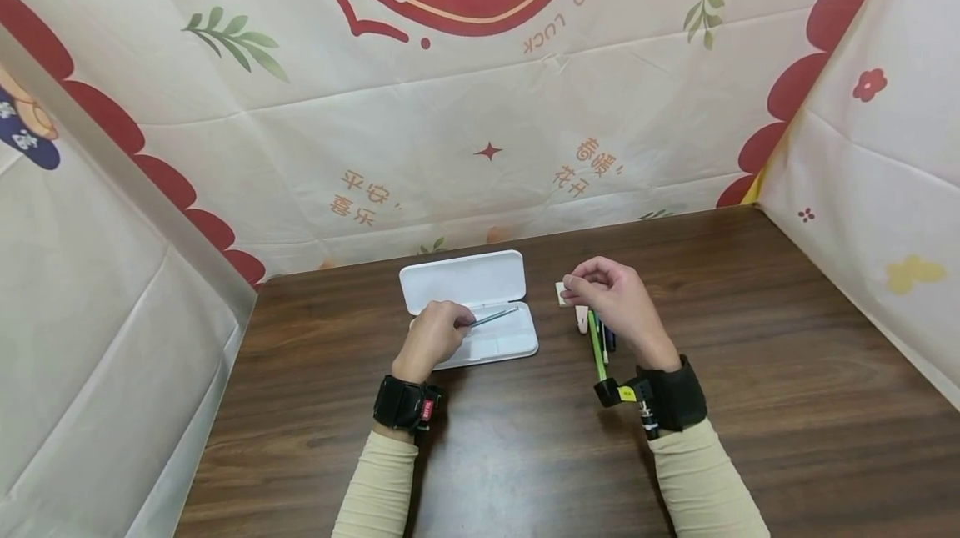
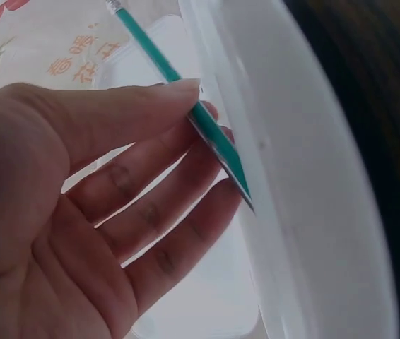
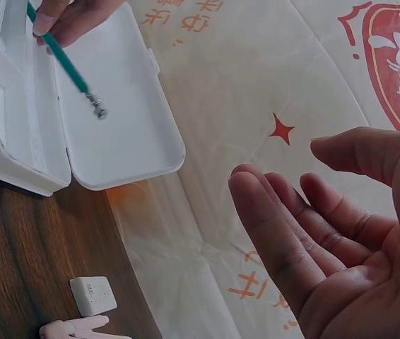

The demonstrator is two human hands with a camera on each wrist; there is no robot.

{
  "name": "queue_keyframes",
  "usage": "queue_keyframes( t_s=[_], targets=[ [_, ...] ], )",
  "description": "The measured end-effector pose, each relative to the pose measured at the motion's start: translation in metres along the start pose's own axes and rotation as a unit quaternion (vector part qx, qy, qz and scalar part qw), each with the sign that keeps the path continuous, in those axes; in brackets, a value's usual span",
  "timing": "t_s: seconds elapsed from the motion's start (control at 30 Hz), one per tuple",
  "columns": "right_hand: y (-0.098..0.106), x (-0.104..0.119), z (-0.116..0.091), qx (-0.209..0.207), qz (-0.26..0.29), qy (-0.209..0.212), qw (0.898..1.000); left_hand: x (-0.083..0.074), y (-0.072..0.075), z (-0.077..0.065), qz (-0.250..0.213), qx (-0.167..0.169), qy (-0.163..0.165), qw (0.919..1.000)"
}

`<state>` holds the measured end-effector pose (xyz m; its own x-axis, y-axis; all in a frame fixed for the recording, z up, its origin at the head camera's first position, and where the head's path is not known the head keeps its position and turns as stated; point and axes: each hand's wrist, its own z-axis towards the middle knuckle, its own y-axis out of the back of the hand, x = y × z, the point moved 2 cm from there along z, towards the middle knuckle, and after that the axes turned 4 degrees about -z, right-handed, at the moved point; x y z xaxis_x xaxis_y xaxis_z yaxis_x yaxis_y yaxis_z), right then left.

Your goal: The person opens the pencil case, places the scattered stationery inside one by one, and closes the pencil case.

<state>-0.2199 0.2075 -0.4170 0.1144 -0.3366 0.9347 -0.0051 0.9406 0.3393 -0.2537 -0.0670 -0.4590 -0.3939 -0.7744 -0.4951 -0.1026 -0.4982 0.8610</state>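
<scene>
A green pencil (image 2: 154, 49) with a metal-banded end is pinched between the thumb and fingers of my left hand (image 1: 435, 334). It slants over the open white pencil case (image 1: 517, 344), its lower end at the case's wall in the left wrist view. The case's lid (image 1: 465, 279) is tipped back toward the wall. My right hand (image 1: 618, 300) hovers to the right of the case with fingers bent loosely and thumb apart, holding nothing. Close by it are a white eraser (image 3: 94, 295) and a pale pink object (image 3: 80, 328), only partly in the right wrist view.
Under my right hand and wrist lie a bright green stick-shaped item (image 1: 597, 346) and dark pens (image 1: 610, 339), partly hidden. The brown wooden table (image 1: 525, 455) meets a printed cloth backdrop (image 1: 465, 129) behind the case, with cloth at both sides too.
</scene>
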Motion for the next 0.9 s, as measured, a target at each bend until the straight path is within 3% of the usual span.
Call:
queue_keyframes(
  t_s=[0.43, 0.9],
  targets=[
    [-0.0008, 0.0002, 0.0018, -0.002, -0.015, 0.003, 1.000, 0.0045, -0.0047, 0.0016, 0.000, 0.020, -0.017, 0.9997],
    [0.0006, -0.0020, 0.0007, -0.004, -0.011, 0.002, 1.000, 0.0042, -0.0057, 0.0011, -0.017, 0.055, 0.004, 0.9983]
  ],
)
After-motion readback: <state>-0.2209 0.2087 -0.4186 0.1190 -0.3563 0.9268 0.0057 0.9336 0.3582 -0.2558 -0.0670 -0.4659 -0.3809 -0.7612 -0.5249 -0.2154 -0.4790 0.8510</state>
